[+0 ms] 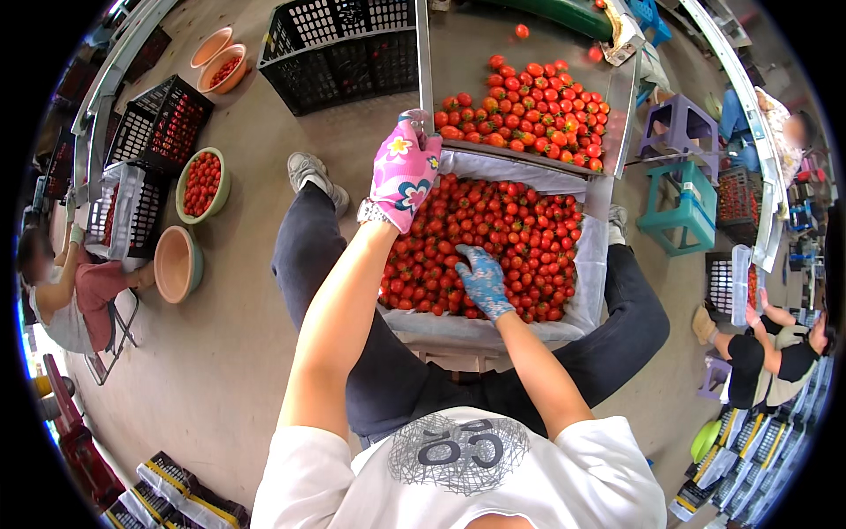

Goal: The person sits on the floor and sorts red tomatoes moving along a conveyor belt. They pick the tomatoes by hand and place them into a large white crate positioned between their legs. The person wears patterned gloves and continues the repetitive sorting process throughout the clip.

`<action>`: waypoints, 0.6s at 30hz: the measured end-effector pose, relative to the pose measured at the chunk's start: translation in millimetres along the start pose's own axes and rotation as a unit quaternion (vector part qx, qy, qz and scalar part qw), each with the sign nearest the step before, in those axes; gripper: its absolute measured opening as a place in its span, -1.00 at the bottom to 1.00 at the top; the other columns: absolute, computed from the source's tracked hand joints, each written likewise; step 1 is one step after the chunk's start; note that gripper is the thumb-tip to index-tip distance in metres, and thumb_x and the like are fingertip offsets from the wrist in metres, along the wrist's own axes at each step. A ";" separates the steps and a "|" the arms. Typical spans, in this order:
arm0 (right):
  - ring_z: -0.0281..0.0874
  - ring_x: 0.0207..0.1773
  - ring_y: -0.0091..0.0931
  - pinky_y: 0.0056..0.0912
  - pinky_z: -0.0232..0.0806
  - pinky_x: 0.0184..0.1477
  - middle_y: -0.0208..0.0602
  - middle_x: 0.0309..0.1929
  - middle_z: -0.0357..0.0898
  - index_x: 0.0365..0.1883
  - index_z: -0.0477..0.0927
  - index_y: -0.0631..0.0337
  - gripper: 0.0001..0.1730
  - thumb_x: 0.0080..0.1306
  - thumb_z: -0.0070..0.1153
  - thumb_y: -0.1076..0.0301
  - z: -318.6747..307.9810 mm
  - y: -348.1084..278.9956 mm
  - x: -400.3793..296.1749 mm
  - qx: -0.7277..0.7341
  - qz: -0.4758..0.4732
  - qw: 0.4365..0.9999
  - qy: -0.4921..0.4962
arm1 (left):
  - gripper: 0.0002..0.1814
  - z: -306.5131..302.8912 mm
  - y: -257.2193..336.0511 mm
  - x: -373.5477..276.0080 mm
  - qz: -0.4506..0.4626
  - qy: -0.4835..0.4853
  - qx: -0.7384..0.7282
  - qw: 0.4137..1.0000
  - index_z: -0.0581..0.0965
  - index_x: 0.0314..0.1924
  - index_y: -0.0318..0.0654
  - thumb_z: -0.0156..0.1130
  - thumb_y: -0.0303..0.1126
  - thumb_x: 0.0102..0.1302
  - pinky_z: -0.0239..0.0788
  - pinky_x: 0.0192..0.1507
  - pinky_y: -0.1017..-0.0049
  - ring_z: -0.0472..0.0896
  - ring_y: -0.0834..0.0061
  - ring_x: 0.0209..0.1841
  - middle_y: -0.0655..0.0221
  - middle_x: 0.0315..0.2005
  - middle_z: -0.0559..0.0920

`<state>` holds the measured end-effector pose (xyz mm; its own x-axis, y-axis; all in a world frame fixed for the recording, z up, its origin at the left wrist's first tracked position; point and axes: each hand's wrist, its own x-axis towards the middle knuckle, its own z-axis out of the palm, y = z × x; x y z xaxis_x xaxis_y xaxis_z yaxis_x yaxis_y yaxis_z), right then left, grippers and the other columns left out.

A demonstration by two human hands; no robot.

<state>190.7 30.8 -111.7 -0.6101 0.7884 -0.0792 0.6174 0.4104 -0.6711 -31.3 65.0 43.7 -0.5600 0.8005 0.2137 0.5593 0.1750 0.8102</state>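
My left hand, in a pink flowered glove, is at the left metal rim of a chute, its fingers curled at the corner; what they close on is partly hidden. My right hand, in a blue patterned glove, rests on cherry tomatoes that fill a crate with a white cloth liner between my knees. Its thumb stands apart from the fingers, whose tips are partly hidden. More cherry tomatoes, some with green stems, lie in the metal chute above the crate. A few are apart near its far end.
A black plastic crate stands beyond my left hand. Left are a green bowl of tomatoes, an orange basin and a seated person. Right are a teal stool, a purple stool and another seated person.
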 end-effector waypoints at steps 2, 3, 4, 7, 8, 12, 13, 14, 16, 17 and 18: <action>0.42 0.15 -0.18 -0.03 0.33 0.10 -0.18 0.07 0.48 0.13 0.48 0.09 -0.47 0.17 0.16 0.19 11.9 -6.8 -3.5 -0.096 0.009 0.995 -0.014 | -0.61 0.8 1.6 -0.3 0.008 0.004 0.011 1.000 0.42 0.04 -0.23 0.24 -0.31 0.25 0.44 -0.18 0.30 0.62 0.19 -0.26 0.21 -0.37 0.63; 0.40 0.17 -0.18 0.02 0.33 0.10 -0.19 0.08 0.47 0.15 0.46 0.07 -0.44 0.16 0.16 0.16 17.4 -13.2 -4.1 -0.144 0.012 0.989 -0.023 | -0.61 0.3 0.6 -1.0 0.011 0.007 0.018 1.000 0.42 0.04 -0.24 0.24 -0.31 0.25 0.44 -0.18 0.29 0.62 0.19 -0.26 0.20 -0.37 0.63; 0.35 0.22 -0.16 0.15 0.30 0.10 -0.17 0.08 0.44 0.22 0.39 0.08 -0.37 0.19 0.13 0.08 13.3 -27.2 -2.9 -0.169 0.031 0.982 -0.077 | -0.61 -0.6 0.7 -1.7 -0.002 0.005 0.013 1.000 0.42 0.04 -0.25 0.23 -0.31 0.25 0.44 -0.18 0.29 0.62 0.18 -0.25 0.20 -0.37 0.63; 0.42 0.10 -0.11 0.01 0.24 0.19 -0.05 0.06 0.45 0.27 0.32 0.16 -0.30 0.20 0.18 0.10 23.7 -47.8 -4.1 -0.176 0.046 0.980 -0.081 | -0.62 -2.0 2.9 -0.8 -0.017 0.003 0.006 1.000 0.43 0.04 -0.27 0.23 -0.31 0.26 0.44 -0.17 0.27 0.62 0.17 -0.25 0.19 -0.38 0.63; 0.36 0.19 -0.07 -0.06 0.24 0.22 0.03 0.15 0.38 0.31 0.26 0.21 -0.25 0.22 0.16 0.09 25.0 -53.4 -2.4 -0.070 0.099 0.983 -0.138 | -0.62 -0.4 0.7 -1.8 -0.014 0.005 0.010 1.000 0.43 0.04 -0.27 0.23 -0.31 0.26 0.44 -0.17 0.27 0.62 0.16 -0.25 0.19 -0.38 0.63; 0.28 0.30 -0.08 -0.16 0.23 0.26 0.12 0.21 0.36 0.33 0.24 0.20 -0.29 0.26 0.11 0.13 50.3 -73.8 -17.6 0.014 0.068 0.985 -0.156 | -0.58 0.7 1.3 -1.2 -0.003 0.010 0.002 1.000 0.43 0.07 -0.21 0.25 -0.31 0.24 0.44 -0.20 0.33 0.62 0.23 -0.28 0.23 -0.38 0.62; 0.29 0.30 -0.10 -0.17 0.23 0.26 0.10 0.20 0.38 0.32 0.27 0.19 -0.32 0.27 0.10 0.15 53.9 -75.8 -21.9 0.018 0.043 0.984 -0.172 | -0.57 0.8 -0.3 -1.4 0.004 0.011 -0.001 1.000 0.43 0.09 -0.18 0.27 -0.31 0.23 0.44 -0.21 0.35 0.62 0.26 -0.30 0.24 -0.38 0.62; 0.31 0.29 -0.12 -0.18 0.23 0.25 0.07 0.19 0.40 0.31 0.30 0.17 -0.35 0.28 0.10 0.17 56.7 -76.9 -24.1 0.021 0.017 0.982 -0.188 | -0.57 1.2 -1.6 -1.1 0.006 0.010 -0.001 1.000 0.43 0.09 -0.18 0.27 -0.32 0.23 0.44 -0.21 0.35 0.62 0.25 -0.30 0.24 -0.38 0.62; 0.35 0.25 -0.14 -0.17 0.26 0.22 0.03 0.13 0.44 0.22 0.40 0.15 -0.45 0.28 0.08 0.17 53.1 -70.5 -25.6 0.075 0.024 0.974 -0.213 | -0.57 -1.5 -0.1 -1.5 0.006 0.008 0.000 1.000 0.43 0.08 -0.19 0.28 -0.33 0.22 0.44 -0.22 0.34 0.62 0.24 -0.30 0.23 -0.39 0.62; 0.38 0.22 -0.14 -0.16 0.27 0.20 0.00 0.11 0.46 0.17 0.45 0.14 -0.50 0.28 0.08 0.17 48.7 -65.1 -26.3 0.101 0.027 0.969 -0.226 | -0.57 -2.2 -1.0 -2.0 0.009 0.007 0.002 1.000 0.43 0.08 -0.20 0.28 -0.33 0.22 0.44 -0.22 0.34 0.62 0.23 -0.30 0.23 -0.39 0.62; 0.42 0.18 -0.21 -0.17 0.30 0.17 -0.10 0.09 0.49 0.07 0.53 0.15 -0.57 0.28 0.08 0.17 39.3 -64.6 -27.2 0.115 0.029 0.979 -0.165 | -0.57 -3.9 -2.6 -2.7 0.010 0.008 0.003 1.000 0.43 0.08 -0.20 0.27 -0.33 0.22 0.44 -0.22 0.33 0.61 0.22 -0.30 0.22 -0.39 0.62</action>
<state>147.9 -35.1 -95.2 -0.7281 0.6006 -0.3304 0.5505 0.2251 -0.8039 -33.7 60.2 43.1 -0.5587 0.7943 0.2388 0.5745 0.1629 0.8022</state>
